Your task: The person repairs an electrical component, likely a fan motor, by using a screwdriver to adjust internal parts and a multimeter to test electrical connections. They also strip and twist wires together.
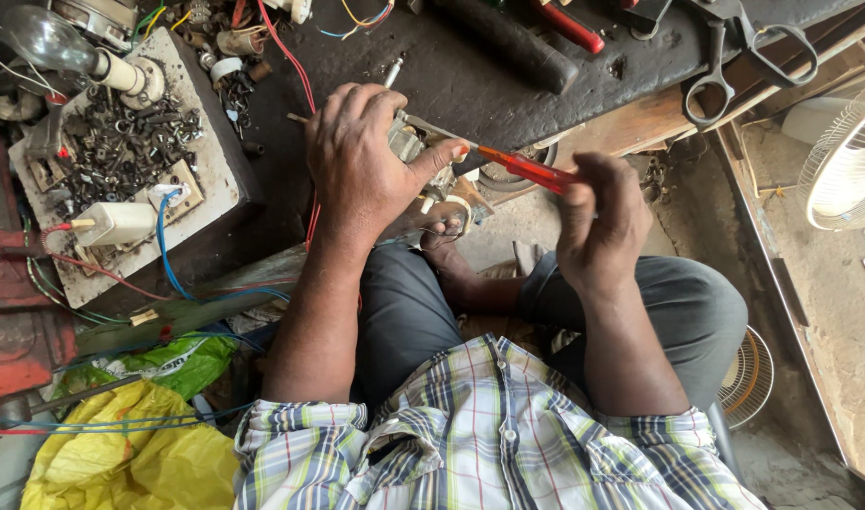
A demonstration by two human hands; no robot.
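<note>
Cluttered and oil-dark, the workbench fills the top of the view, its surface strewn with loose wires, a large pair of scissors at the right end and a black tool handle lying across the middle. At the left sits a grimy white board heaped with small screws and nuts, a bulb in its holder at the far corner. A white fan guard shows at the right edge; a yellow bag lies low on the left.

Over the person's lap, the left hand is wrapped firmly round a small metal part, thumb pressed along its side — the part is mostly hidden by the fingers, just in front of the bench edge. The right hand is closed round the handle of an orange screwdriver, whose tip meets the part.

By the look of it, a screw on the part is being worked; the turn to come wants a steady hold and the blade kept square.
</note>
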